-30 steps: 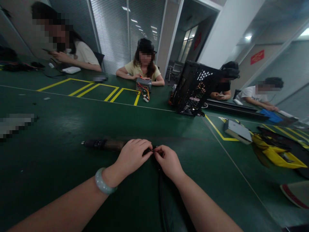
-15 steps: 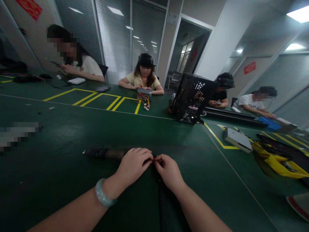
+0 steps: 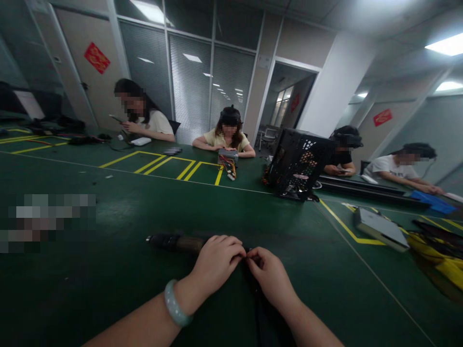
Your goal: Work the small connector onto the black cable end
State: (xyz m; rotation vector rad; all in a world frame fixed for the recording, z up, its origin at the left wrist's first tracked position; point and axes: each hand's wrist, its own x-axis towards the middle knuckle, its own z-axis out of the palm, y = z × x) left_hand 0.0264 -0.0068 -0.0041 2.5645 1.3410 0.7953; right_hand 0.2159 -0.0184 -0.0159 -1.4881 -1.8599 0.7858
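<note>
A dark umbrella-like object (image 3: pixel 188 243) lies across the green table, its metal-tipped end pointing left. My left hand (image 3: pixel 219 262) rests over its right part, fingers bent and pressed together around it. Close beside it, my right hand (image 3: pixel 269 272) pinches at the object's right end; the small piece between the fingertips is too dark to make out. The fingertips of both hands nearly touch. A dark strip (image 3: pixel 262 313) runs from there down toward the front edge, partly under my right forearm. A pale bracelet circles my left wrist.
Beyond stands a black computer case (image 3: pixel 298 164). A power supply with coloured cables (image 3: pixel 227 156) lies before a person in yellow. A grey box (image 3: pixel 381 229) and a yellow bag (image 3: pixel 441 255) are at the right. Several people sit across the table (image 3: pixel 144 207).
The whole view has shifted, so the table, hands and people appear further right and lower. Both hands keep nearly the same pose at the dark object.
</note>
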